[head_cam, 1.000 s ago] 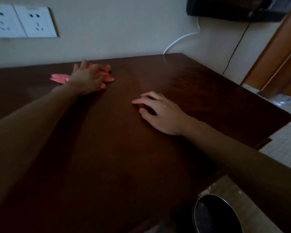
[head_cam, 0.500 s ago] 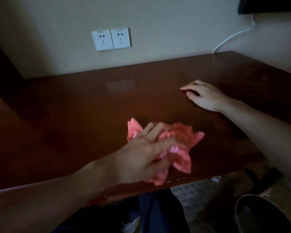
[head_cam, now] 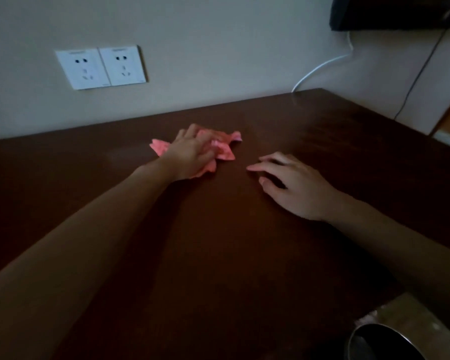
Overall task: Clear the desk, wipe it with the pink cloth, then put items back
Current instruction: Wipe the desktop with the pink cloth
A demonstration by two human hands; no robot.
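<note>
Under the left hand (head_cam: pixel 192 154), pink cloth (head_cam: pixel 225 149) crumpled, long axis left-right.

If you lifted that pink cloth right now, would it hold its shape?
Probably not. The pink cloth lies crumpled under the left hand, so it would likely droop. It looks thin, so probably light. On the smooth desk it should slide easily.
</note>
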